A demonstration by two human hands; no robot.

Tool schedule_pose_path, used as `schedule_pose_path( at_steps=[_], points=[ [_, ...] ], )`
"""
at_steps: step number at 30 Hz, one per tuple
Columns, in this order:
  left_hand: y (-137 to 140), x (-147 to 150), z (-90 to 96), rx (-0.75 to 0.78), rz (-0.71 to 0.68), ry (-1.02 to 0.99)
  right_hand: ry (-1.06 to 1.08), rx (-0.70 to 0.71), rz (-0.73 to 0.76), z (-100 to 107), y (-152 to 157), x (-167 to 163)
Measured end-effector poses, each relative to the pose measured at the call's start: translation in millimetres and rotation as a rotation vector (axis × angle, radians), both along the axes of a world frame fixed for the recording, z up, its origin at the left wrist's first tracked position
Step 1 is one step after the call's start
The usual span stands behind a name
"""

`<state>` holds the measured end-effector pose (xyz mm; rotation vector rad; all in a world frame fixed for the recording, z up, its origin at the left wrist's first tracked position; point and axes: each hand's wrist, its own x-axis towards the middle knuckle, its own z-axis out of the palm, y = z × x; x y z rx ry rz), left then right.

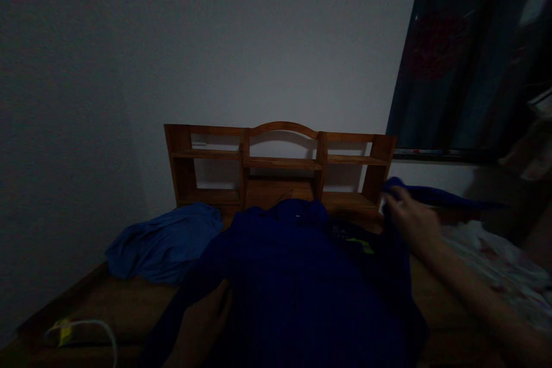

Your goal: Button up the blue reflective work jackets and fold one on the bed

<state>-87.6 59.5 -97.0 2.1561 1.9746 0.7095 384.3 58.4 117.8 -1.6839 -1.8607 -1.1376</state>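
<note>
- Dark blue cloth fills the middle of your view: a shirt [297, 282] lies spread flat on the wooden desk [129, 305], collar toward the shelf unit [280, 167] at the back, hem toward you.
- Its long axis runs from you straight away to the wall.
- Your left hand [202, 322] rests on the shirt's near left edge, fingers curled at the cloth; in this dim light you cannot tell whether it grips or only presses.
- Your right hand [407, 218] is closed on the shirt's right sleeve [431, 195], lifted at the far right corner, just beside the shelf unit's end.
- A lighter blue garment [166, 244] lies crumpled on the left, touching the shirt's shoulder.
- Bare desk shows at the near left, where a pale cable [92, 328] loops by the front edge.
- On the right, patterned fabric [495, 264] lies beyond the desk's side, under a dark curtain [466, 57].
</note>
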Motion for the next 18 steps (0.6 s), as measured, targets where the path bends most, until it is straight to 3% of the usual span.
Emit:
schedule_pose_path(
  at_steps=[2, 4, 7, 9, 12, 15, 18],
  points=[
    [5.1, 1.2, 9.7, -0.038, -0.012, -0.199, -0.152, -0.212, 0.294, -32.7, 11.5, -63.3],
    [9.6, -1.0, 17.7, -0.082, -0.056, -0.389, -0.185, -0.411, 0.492, -73.2, 10.8, -119.8],
    [17.6, -7.7, 26.5, -0.134, -0.093, -0.600, -0.149, -0.578, 0.642, -123.3, -3.3, -158.8],
    [26.9, -12.3, 31.9, -0.134, -0.104, -0.768, -0.076, -0.561, 0.596, -139.5, -10.6, -151.1],
    [52.5, -14.7, 40.6, -0.100, -0.102, -0.936, 0.048, -0.453, 0.448, -144.3, -10.7, -110.2],
    [92.4, -8.4, 48.0, -0.094, -0.037, -0.937, 0.108, -0.365, 0.311, -149.5, -4.8, -60.9],
    [136.2, 1.2, 52.5, -0.092, 0.093, -0.850, 0.150, -0.322, 0.155, -167.6, -2.9, -15.6]
  ],
)
